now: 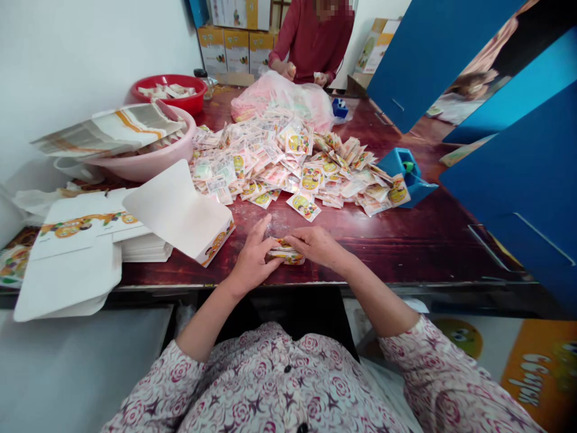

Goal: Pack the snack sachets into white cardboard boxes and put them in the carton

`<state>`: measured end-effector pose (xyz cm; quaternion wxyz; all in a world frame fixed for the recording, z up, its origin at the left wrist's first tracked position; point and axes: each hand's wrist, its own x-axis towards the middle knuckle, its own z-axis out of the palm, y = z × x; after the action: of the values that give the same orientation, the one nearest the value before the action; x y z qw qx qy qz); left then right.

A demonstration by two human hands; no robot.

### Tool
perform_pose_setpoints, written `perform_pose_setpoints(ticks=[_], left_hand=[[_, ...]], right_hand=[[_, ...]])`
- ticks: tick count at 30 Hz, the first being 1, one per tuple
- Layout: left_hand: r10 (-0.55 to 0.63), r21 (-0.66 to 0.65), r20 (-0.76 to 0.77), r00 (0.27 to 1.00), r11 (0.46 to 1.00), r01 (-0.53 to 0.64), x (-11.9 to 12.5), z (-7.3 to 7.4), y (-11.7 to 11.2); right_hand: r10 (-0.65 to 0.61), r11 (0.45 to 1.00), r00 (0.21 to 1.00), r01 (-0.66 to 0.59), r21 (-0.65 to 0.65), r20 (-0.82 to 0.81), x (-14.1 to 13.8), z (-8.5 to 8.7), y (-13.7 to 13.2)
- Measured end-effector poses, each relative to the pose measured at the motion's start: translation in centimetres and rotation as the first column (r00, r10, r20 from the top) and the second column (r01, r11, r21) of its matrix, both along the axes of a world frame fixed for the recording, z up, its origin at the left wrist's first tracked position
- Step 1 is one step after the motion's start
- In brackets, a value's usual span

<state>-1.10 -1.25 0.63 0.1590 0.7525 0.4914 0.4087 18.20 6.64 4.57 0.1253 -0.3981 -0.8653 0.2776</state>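
Note:
Near the table's front edge, a small stack of printed sachets (291, 258) sits between my two hands. My left hand (253, 260) closes on its left side with thumb and fingers. My right hand (319, 245) grips the top and right side, fingers bent over it. Just beyond lies a single sachet (303, 206) with a yellow cartoon face, at the front of a big heap of sachets (270, 159). Left of my left hand is an opened white carton (180, 210) with a printed side, its flap raised.
Flat printed cartons (76, 258) are stacked at the left. Behind them stand a pink basin (148, 162) with a cloth on it and a red basin (198, 103). A blue tape dispenser (408, 174) is at the right, near blue panels (518, 198). Across the table stands another person (311, 42).

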Motion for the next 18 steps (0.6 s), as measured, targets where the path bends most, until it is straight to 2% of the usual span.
perform_pose_setpoints(ticks=[3,5,7,9,10,12,14,16,18], left_hand=[[-0.072,-0.105,0.050,0.996,0.992,0.077,0.0,0.2,0.0],[-0.081,-0.186,0.079,0.994,0.978,0.095,0.1,0.3,0.0],[-0.061,-0.229,0.082,0.995,0.970,0.079,0.1,0.3,-0.1],[-0.037,-0.236,0.091,0.995,0.970,0.058,0.2,0.4,-0.2],[-0.025,-0.239,0.102,0.994,0.970,0.049,0.2,0.4,-0.2],[0.002,-0.254,0.128,0.992,0.967,0.031,0.2,0.5,-0.2],[0.025,-0.296,0.143,0.989,0.955,0.019,0.2,0.6,-0.2],[0.045,-0.354,0.144,0.989,0.935,0.009,0.2,0.8,-0.1],[0.063,-0.391,0.141,0.988,0.920,-0.003,0.2,0.9,-0.1]], right_hand=[[0.052,0.995,0.996,-0.059,-0.081,-0.078,0.0,-0.1,0.0],[0.061,0.986,0.988,-0.082,-0.142,-0.145,0.1,-0.1,-0.1],[0.043,0.979,0.981,-0.078,-0.188,-0.187,0.4,-0.2,0.1],[-0.022,0.982,0.977,-0.018,-0.186,-0.212,0.6,-0.5,0.8],[-0.077,0.988,0.970,0.043,-0.149,-0.229,0.7,-0.8,1.4],[-0.190,0.980,0.949,0.197,0.003,-0.250,0.9,-1.5,3.0],[-0.280,0.932,0.941,0.314,0.183,-0.191,0.9,-2.4,4.8],[-0.327,0.899,0.944,0.322,0.297,-0.032,0.8,-3.1,6.4],[-0.346,0.895,0.932,0.291,0.339,0.112,0.7,-3.6,7.5]])
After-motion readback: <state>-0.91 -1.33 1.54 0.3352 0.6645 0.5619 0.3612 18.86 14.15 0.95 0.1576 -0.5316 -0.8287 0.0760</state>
